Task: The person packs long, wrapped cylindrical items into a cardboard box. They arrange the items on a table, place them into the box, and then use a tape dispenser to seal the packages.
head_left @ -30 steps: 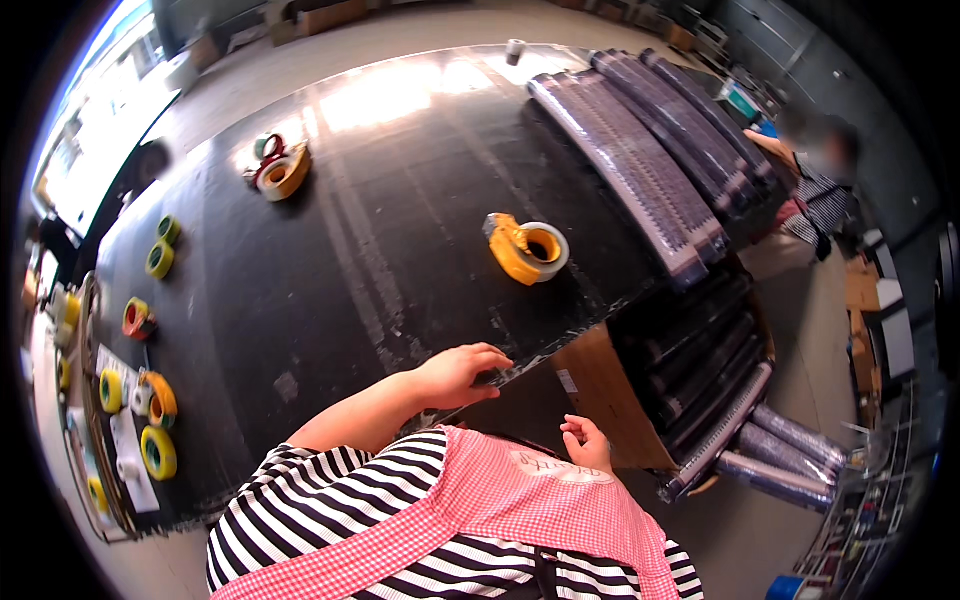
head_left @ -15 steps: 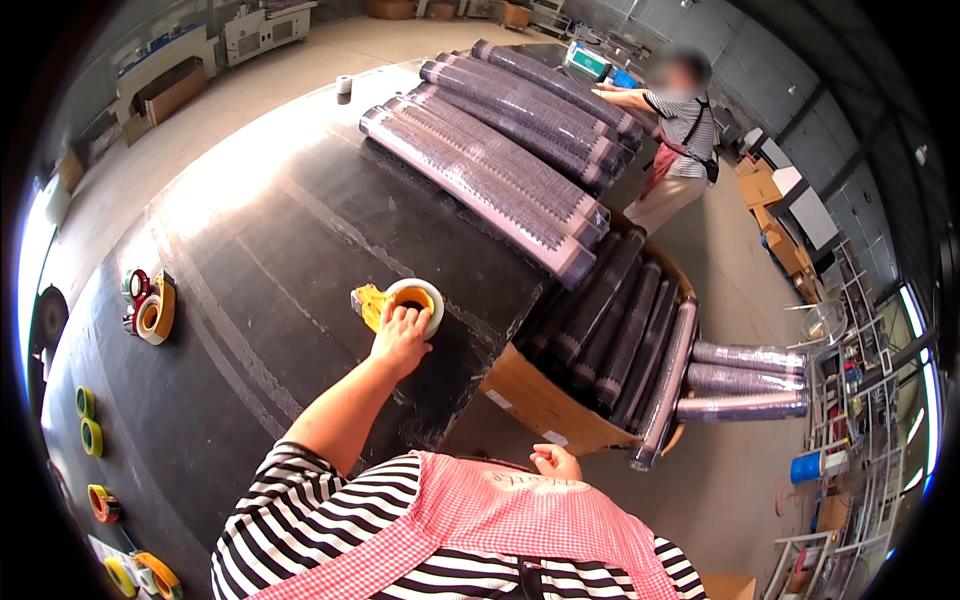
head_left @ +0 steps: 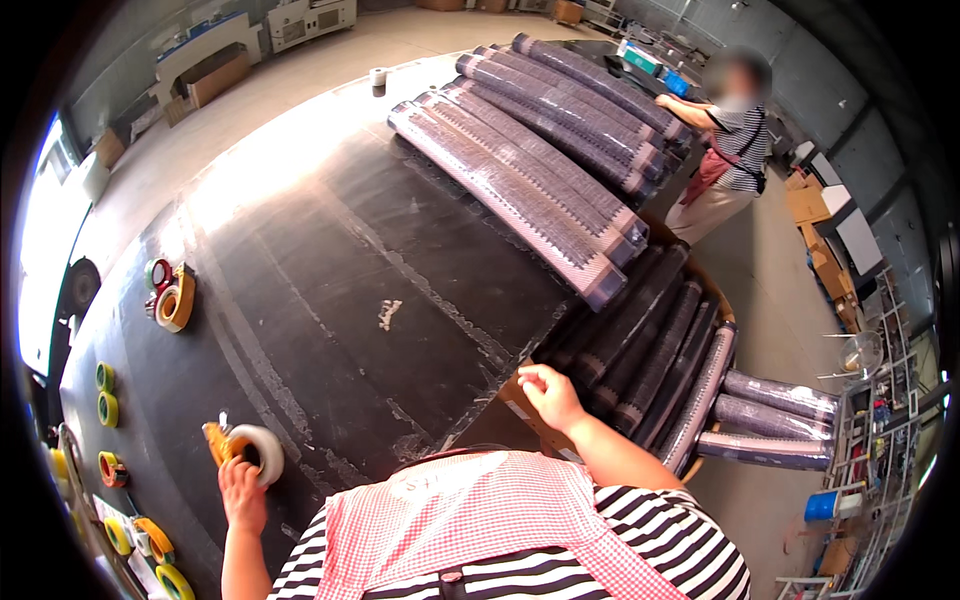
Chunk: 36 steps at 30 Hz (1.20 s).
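Note:
My left hand is closed around a yellow tape dispenser at the left front of the black table. A wide pale tape roll sits on the dispenser. My right hand is over the table's near right corner, beside the cardboard box. Its fingers are loosely bent and apart, with nothing visible in them. Dark rolled mats in clear wrap stand slanted in the box. More wrapped rolls lie side by side across the table's far right.
Tape dispensers and coloured tape rolls lie along the table's left side. A small white roll stands at the far edge. Another person in a striped shirt stands beyond the rolls. Wire shelving lines the right.
My left hand has carried the tape dispenser from mid-table to the left and nearer to me. My right hand has risen from in front of my apron to the table corner; the view has shifted.

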Each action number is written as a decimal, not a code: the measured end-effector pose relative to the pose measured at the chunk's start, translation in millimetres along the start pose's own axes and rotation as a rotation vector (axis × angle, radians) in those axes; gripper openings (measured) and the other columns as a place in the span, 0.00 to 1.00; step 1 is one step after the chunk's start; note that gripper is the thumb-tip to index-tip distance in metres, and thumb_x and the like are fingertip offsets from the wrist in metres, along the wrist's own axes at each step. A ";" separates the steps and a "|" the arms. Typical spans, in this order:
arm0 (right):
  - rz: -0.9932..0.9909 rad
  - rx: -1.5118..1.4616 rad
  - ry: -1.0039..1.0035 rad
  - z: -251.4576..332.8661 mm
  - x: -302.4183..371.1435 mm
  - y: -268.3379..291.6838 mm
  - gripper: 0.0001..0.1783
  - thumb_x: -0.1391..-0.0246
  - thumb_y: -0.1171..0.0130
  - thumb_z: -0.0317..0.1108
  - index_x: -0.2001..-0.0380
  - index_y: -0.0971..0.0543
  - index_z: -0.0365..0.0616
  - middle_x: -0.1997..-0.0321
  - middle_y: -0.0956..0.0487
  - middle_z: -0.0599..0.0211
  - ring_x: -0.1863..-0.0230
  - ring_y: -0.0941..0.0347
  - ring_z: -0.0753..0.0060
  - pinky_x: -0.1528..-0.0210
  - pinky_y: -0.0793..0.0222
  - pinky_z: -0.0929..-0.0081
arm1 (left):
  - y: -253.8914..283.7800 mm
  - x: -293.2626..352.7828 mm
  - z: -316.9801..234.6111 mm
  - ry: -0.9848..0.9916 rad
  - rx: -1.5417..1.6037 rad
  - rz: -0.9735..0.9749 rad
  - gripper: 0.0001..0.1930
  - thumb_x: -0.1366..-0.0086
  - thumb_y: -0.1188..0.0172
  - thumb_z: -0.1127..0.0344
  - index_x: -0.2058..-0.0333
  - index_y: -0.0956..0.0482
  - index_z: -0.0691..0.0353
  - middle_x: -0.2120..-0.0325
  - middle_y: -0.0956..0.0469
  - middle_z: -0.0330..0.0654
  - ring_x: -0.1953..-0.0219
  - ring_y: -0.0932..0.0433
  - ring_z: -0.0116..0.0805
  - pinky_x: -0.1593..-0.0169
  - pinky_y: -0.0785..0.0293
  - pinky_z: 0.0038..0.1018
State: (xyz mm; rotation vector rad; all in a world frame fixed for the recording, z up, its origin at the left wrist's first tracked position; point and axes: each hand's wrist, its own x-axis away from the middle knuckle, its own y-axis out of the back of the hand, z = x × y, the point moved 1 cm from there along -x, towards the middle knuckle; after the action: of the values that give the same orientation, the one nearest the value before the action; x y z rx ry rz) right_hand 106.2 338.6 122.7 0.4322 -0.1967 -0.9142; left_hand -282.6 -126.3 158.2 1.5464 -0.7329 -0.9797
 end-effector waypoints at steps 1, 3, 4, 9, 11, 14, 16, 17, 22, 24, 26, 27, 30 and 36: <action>0.005 -0.019 0.030 4.9 -14.9 -2.8 0.13 0.43 0.40 0.28 0.55 0.20 0.40 0.62 0.15 0.61 0.61 0.19 0.73 0.56 0.23 0.75 | 8.5 27.6 18.5 0.075 -0.053 0.007 0.22 0.58 0.33 0.77 0.61 0.27 0.58 0.53 0.28 0.44 0.39 0.34 0.49 0.33 0.41 0.47; 0.011 0.011 0.063 23.6 -34.4 -7.4 0.12 0.43 0.41 0.27 0.55 0.20 0.40 0.62 0.16 0.61 0.60 0.18 0.72 0.55 0.23 0.76 | 13.0 72.4 55.1 0.195 -0.118 0.092 0.20 0.55 0.37 0.79 0.61 0.28 0.59 0.52 0.29 0.45 0.37 0.35 0.50 0.33 0.41 0.44; 0.019 -0.020 0.065 31.1 -41.1 -13.3 0.12 0.44 0.40 0.26 0.56 0.19 0.40 0.61 0.16 0.61 0.60 0.18 0.72 0.54 0.23 0.76 | 11.4 94.4 70.6 0.253 -0.156 0.100 0.21 0.55 0.37 0.79 0.61 0.29 0.59 0.52 0.29 0.45 0.37 0.36 0.50 0.33 0.41 0.44; 0.119 0.031 0.226 55.9 -39.0 -39.3 0.12 0.46 0.40 0.25 0.57 0.20 0.39 0.60 0.17 0.60 0.59 0.18 0.68 0.55 0.23 0.74 | 6.5 152.2 106.4 0.420 -0.196 0.113 0.22 0.56 0.37 0.80 0.60 0.30 0.60 0.51 0.29 0.47 0.37 0.36 0.52 0.34 0.41 0.43; 0.139 0.025 0.210 61.9 -26.5 -34.1 0.12 0.47 0.39 0.24 0.58 0.19 0.39 0.61 0.17 0.59 0.59 0.18 0.66 0.55 0.23 0.73 | 7.1 156.1 112.1 0.406 -0.162 0.135 0.22 0.56 0.37 0.81 0.60 0.30 0.61 0.51 0.30 0.47 0.37 0.36 0.52 0.34 0.40 0.43; -0.032 0.117 0.240 43.4 -20.4 -4.4 0.09 0.48 0.39 0.24 0.62 0.18 0.40 0.63 0.17 0.59 0.59 0.19 0.63 0.55 0.23 0.72 | 8.3 136.2 100.1 0.280 -0.093 0.111 0.22 0.59 0.36 0.79 0.62 0.29 0.59 0.54 0.29 0.46 0.40 0.34 0.53 0.36 0.38 0.44; -0.287 0.194 0.307 31.9 -25.8 28.3 0.09 0.49 0.40 0.22 0.62 0.18 0.40 0.62 0.18 0.60 0.61 0.19 0.64 0.56 0.24 0.72 | 8.7 105.5 77.5 0.156 -0.060 0.096 0.20 0.58 0.36 0.76 0.63 0.27 0.58 0.57 0.28 0.45 0.42 0.32 0.53 0.38 0.36 0.45; -0.369 0.166 0.203 27.3 -28.1 47.4 0.09 0.47 0.41 0.22 0.61 0.19 0.39 0.58 0.18 0.60 0.59 0.20 0.65 0.56 0.24 0.72 | 8.6 89.3 60.6 0.114 -0.023 0.121 0.19 0.57 0.37 0.76 0.62 0.26 0.58 0.56 0.28 0.45 0.42 0.32 0.53 0.38 0.36 0.45; -0.749 -0.073 -0.071 -42.0 -68.2 138.9 0.34 0.47 0.35 0.29 0.37 0.34 0.43 0.38 0.29 0.52 0.39 0.31 0.59 0.38 0.35 0.64 | 10.0 -9.8 -24.3 -0.092 0.065 0.172 0.20 0.57 0.38 0.79 0.61 0.24 0.58 0.55 0.28 0.47 0.40 0.33 0.53 0.37 0.35 0.43; -0.749 -0.310 -0.124 -67.3 -88.7 159.0 0.45 0.48 0.31 0.32 0.31 0.44 0.44 0.31 0.38 0.48 0.31 0.41 0.54 0.31 0.45 0.60 | 10.1 -35.2 -43.1 -0.123 0.054 0.178 0.22 0.59 0.35 0.77 0.61 0.24 0.58 0.54 0.28 0.46 0.40 0.33 0.54 0.36 0.36 0.46; -0.652 -0.546 -0.211 -88.0 -101.0 167.4 0.56 0.49 0.28 0.40 0.27 0.55 0.48 0.26 0.46 0.48 0.26 0.51 0.51 0.28 0.53 0.54 | 17.1 -46.4 -62.7 -0.061 0.094 0.224 0.24 0.60 0.33 0.74 0.59 0.25 0.58 0.52 0.29 0.47 0.40 0.35 0.56 0.36 0.39 0.50; -0.565 -0.665 -0.344 -86.4 -104.9 167.5 0.57 0.48 0.29 0.43 0.26 0.57 0.53 0.28 0.42 0.53 0.26 0.51 0.54 0.30 0.52 0.44 | 26.7 -51.7 -76.6 -0.026 0.064 0.244 0.25 0.59 0.31 0.70 0.57 0.25 0.58 0.50 0.30 0.48 0.39 0.35 0.57 0.35 0.41 0.50; -0.252 -1.022 -0.229 -107.8 -114.9 163.4 0.52 0.47 0.31 0.42 0.27 0.53 0.55 0.30 0.39 0.60 0.30 0.44 0.56 0.33 0.48 0.39 | 31.5 -58.6 -93.3 0.043 0.004 0.209 0.23 0.54 0.33 0.66 0.56 0.26 0.59 0.48 0.30 0.50 0.40 0.35 0.58 0.35 0.42 0.49; -0.261 -1.007 -0.096 -118.4 -124.3 154.0 0.48 0.55 0.32 0.20 0.33 0.45 0.47 0.41 0.33 0.62 0.42 0.34 0.67 0.38 0.35 0.66 | 24.7 -149.7 -176.4 -0.063 -0.029 0.018 0.12 0.44 0.40 0.74 0.59 0.22 0.61 0.45 0.27 0.49 0.41 0.30 0.55 0.38 0.36 0.45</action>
State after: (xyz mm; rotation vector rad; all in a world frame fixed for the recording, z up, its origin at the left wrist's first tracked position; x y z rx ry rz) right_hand 183.5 552.9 86.7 -0.5330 0.2462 -1.1654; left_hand -195.0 80.0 220.6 1.4868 -0.7727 -1.0253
